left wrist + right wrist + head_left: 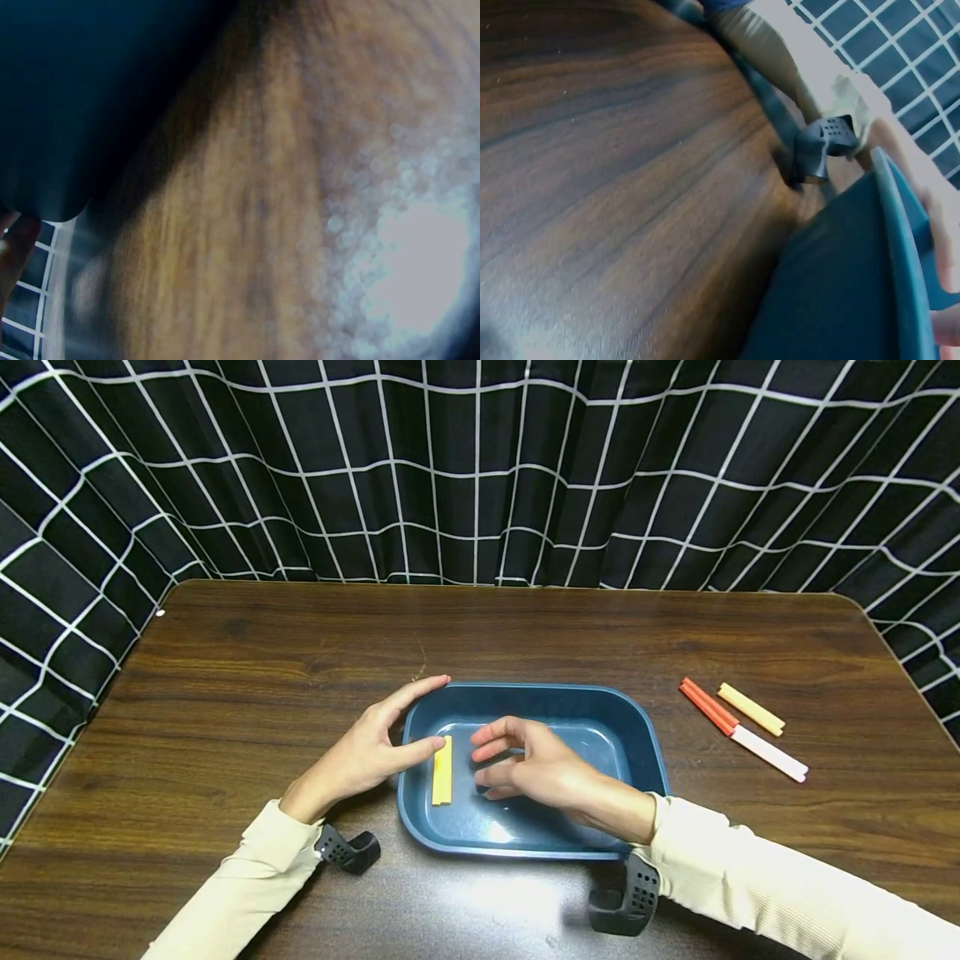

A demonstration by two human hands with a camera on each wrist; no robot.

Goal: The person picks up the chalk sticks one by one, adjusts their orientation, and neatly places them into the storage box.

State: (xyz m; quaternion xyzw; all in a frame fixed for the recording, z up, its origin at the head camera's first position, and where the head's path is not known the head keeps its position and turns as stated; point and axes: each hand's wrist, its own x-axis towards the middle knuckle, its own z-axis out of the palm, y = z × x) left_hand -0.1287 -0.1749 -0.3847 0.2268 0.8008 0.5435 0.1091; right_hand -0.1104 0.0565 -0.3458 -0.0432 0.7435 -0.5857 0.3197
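A dark blue plastic basin [536,687] stands on the table, its inner floor showing between the hands. On the left side of that floor lies a narrow yellow stick-like piece [442,781], grooved along its length. My left hand [363,745] spans the basin's left end, its fingers along the outside by the far corner and its thumb reaching over the rim to the top of the yellow piece. Over the middle of the basin hovers my right hand [543,766], fingers loosely bent with nothing between them. The right wrist view shows the basin's outer wall [832,270] close up.
To the basin's right lie a red grooved stick [708,706], a pale pink one [770,753] end to end with it, and a pale yellow one [752,709] beside them. A black curtain with white grid lines [480,468] hangs behind the wooden table [262,643].
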